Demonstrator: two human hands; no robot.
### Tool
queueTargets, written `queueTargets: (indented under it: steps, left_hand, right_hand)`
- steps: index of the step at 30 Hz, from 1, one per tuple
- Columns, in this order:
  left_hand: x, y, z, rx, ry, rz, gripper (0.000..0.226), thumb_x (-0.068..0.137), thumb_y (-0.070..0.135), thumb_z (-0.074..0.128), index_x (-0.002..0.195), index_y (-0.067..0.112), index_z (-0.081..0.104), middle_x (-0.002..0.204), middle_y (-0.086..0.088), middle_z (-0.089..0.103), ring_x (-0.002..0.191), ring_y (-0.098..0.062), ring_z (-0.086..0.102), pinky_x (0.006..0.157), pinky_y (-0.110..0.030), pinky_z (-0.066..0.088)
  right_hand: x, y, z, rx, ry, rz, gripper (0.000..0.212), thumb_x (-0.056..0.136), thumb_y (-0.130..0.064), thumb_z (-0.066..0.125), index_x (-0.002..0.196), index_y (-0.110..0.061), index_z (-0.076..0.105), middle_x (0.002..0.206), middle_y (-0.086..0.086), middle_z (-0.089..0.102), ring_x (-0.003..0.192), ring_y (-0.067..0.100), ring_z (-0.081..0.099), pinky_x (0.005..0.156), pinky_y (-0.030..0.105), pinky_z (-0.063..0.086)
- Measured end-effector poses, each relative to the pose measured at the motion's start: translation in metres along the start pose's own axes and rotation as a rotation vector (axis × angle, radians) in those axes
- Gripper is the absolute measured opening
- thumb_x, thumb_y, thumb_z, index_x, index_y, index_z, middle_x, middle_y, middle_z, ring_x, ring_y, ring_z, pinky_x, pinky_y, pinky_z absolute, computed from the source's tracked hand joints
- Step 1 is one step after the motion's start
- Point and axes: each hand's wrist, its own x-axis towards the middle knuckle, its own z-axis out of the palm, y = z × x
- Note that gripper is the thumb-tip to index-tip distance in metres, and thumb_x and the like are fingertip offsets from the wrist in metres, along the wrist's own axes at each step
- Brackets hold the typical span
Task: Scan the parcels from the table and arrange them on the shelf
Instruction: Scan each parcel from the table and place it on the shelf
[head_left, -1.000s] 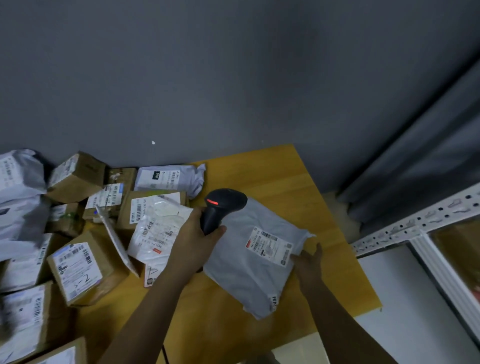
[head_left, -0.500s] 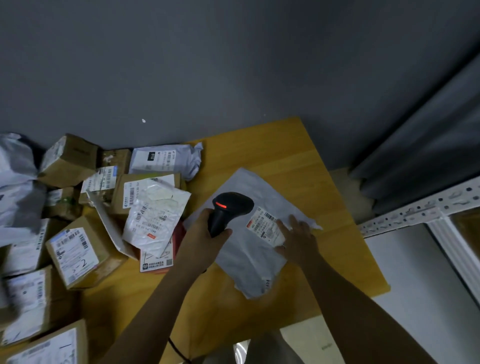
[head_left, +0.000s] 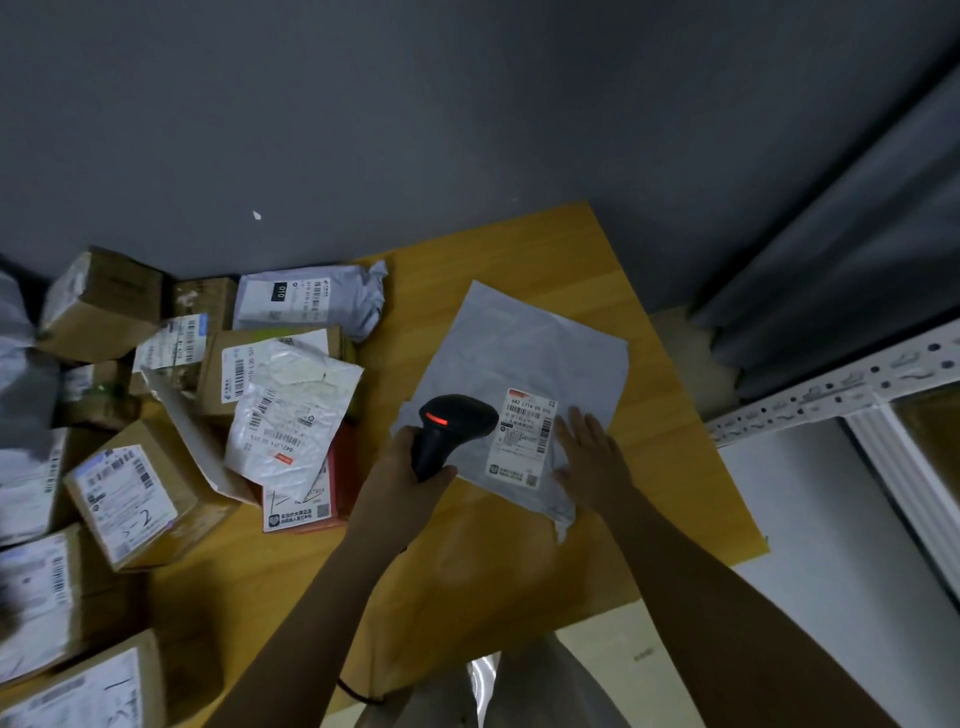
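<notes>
A flat grey mailer bag lies on the wooden table, its white shipping label facing up. My left hand grips a black barcode scanner just left of the label; a red light glows on the scanner's head. My right hand lies flat on the bag with straight fingers, right beside the label. A white metal shelf frame stands to the right of the table.
Several cardboard boxes and poly bags crowd the table's left half. A crumpled white mailer lies over a red box. A dark grey wall runs behind the table. The floor beside the shelf is white.
The grey bag went from lifted and tilted to lying flat on the table. My right hand moved from its edge onto its top beside the label. The scanner stays above the bag.
</notes>
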Motion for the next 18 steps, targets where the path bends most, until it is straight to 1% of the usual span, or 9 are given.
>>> queueTargets:
  steps: [3,6,9,13,16,18]
  left_hand:
    - [0.000,0.001,0.004,0.024,0.002,0.016,0.025,0.086,0.020,0.067,0.105,0.018,0.051,0.084,-0.006,0.060,0.069,-0.018,0.060,0.065,-0.035,0.050]
    - [0.002,0.003,0.012,0.056,0.005,0.037,0.023,0.087,0.019,0.066,0.102,0.019,0.049,0.077,-0.005,0.058,0.061,-0.016,0.056,0.055,-0.027,0.044]
    - [0.003,0.003,0.021,0.092,0.000,0.044,0.023,0.087,0.018,0.065,0.101,0.017,0.047,0.071,-0.001,0.052,0.058,-0.013,0.051,0.053,-0.024,0.037]
    - [0.009,0.001,0.035,0.111,-0.030,-0.004,0.023,0.087,0.015,0.063,0.103,0.015,0.046,0.073,0.001,0.052,0.060,-0.013,0.052,0.053,-0.025,0.037]
    - [0.016,0.000,0.043,0.117,-0.050,-0.023,0.023,0.088,0.012,0.061,0.103,0.014,0.043,0.076,-0.001,0.055,0.061,-0.013,0.054,0.053,-0.025,0.042]
    - [0.020,-0.002,0.047,0.128,-0.051,-0.033,0.024,0.087,0.010,0.060,0.101,0.015,0.042,0.076,0.000,0.055,0.062,-0.012,0.054,0.053,-0.025,0.041]
  right_hand:
    - [-0.001,-0.003,-0.002,0.022,0.004,0.014,0.079,0.098,-0.040,0.051,0.155,-0.020,0.000,0.163,0.006,-0.010,0.150,0.027,-0.003,0.119,0.044,0.015]
    - [-0.001,-0.006,-0.004,0.057,-0.014,0.034,0.080,0.097,-0.037,0.053,0.156,-0.019,0.002,0.163,0.005,-0.009,0.150,0.027,-0.003,0.120,0.044,0.017]
    - [0.000,-0.008,-0.005,0.082,-0.016,0.043,0.079,0.097,-0.036,0.053,0.156,-0.019,0.002,0.163,0.005,-0.010,0.150,0.027,-0.004,0.119,0.045,0.018]
    - [0.001,-0.008,-0.004,0.080,-0.008,0.049,0.078,0.097,-0.037,0.052,0.156,-0.020,0.003,0.163,0.006,-0.008,0.150,0.028,-0.003,0.119,0.046,0.019]
    - [0.000,-0.008,-0.003,0.082,0.023,0.044,0.077,0.097,-0.035,0.053,0.155,-0.019,0.006,0.163,0.007,-0.003,0.150,0.029,0.001,0.119,0.047,0.022]
    - [-0.001,-0.009,-0.003,0.071,0.033,0.039,0.076,0.097,-0.036,0.052,0.155,-0.019,0.006,0.163,0.007,-0.002,0.150,0.029,0.002,0.119,0.046,0.023]
